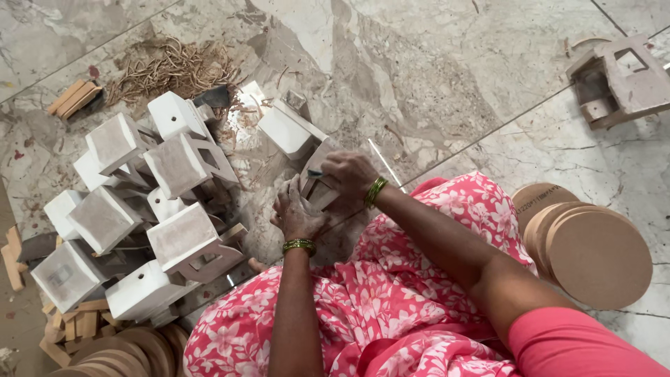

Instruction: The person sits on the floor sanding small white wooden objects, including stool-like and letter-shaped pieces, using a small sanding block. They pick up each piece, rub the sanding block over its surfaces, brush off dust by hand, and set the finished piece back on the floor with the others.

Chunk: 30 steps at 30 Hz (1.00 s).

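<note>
Both hands grip one white-painted wooden piece (317,183) above the marble floor (433,77) — left hand (296,213) fingers clamped beneath, right hand (349,178) fingers clamped on top — beside stacked similar pieces (139,209).
</note>
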Motion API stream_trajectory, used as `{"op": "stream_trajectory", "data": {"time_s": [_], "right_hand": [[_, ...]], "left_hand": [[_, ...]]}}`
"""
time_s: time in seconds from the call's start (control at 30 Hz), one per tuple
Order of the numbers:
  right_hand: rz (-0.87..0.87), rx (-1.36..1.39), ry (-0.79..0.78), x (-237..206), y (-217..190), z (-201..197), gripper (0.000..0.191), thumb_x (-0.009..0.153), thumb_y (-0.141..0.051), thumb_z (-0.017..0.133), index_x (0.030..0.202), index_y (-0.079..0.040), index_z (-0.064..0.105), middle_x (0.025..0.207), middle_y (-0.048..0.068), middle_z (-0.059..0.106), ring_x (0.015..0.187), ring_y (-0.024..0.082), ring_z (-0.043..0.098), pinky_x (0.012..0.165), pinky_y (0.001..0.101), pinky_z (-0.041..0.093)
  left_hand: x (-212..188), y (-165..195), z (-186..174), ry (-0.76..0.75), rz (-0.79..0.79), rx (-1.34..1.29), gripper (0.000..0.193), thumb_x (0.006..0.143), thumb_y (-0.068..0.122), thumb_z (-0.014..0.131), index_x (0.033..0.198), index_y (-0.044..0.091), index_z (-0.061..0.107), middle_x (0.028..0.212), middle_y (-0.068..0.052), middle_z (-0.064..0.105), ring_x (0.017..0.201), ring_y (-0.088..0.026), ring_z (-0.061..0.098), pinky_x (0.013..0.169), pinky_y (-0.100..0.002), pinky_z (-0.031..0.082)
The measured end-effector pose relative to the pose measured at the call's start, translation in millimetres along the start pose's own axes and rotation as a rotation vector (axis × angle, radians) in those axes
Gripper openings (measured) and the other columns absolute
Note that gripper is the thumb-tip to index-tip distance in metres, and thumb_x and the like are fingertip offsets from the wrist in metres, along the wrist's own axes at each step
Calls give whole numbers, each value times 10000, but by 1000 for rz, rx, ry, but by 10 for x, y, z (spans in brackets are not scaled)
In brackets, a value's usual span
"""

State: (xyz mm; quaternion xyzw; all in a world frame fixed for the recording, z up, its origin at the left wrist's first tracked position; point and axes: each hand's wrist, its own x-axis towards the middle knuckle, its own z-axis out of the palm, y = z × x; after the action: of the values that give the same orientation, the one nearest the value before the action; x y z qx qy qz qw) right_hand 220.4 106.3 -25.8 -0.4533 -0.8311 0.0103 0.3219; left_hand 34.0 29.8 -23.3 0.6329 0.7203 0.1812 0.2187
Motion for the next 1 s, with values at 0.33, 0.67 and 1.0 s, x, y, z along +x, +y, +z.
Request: {"op": "stream_trajectory", "data": {"time_s": [0.33,0.67,1.0], "right_hand": [[418,-224,200,13,512,-398,271,932,-425,686,859,-164,696,799,46,673,637,207,628,540,357,535],[-206,8,-22,-177,-605,-155,125,979,-219,563,958,-110,623,840,69,641,722,208,661,623,382,558],[238,-56,-255,-283,-87,-215,310,1111,-267,539,841,-124,594,742,21,580,572,145,554,475,274,498]], "left_hand": [[-85,92,145,34,150,-63,1424,412,410,980,1564,177,178,1549,-157,299,1426,-397,297,1196,-569,259],[-282,76,359,-121,-23,-78,1615,408,701,951,1571,47,41,1597,-248,243,1476,-423,258,1196,-515,241],[-372,164,249,71,138,-131,1550,386,732,898,1584,138,113,1652,-181,204,1501,-347,225,1163,-619,222]]}}
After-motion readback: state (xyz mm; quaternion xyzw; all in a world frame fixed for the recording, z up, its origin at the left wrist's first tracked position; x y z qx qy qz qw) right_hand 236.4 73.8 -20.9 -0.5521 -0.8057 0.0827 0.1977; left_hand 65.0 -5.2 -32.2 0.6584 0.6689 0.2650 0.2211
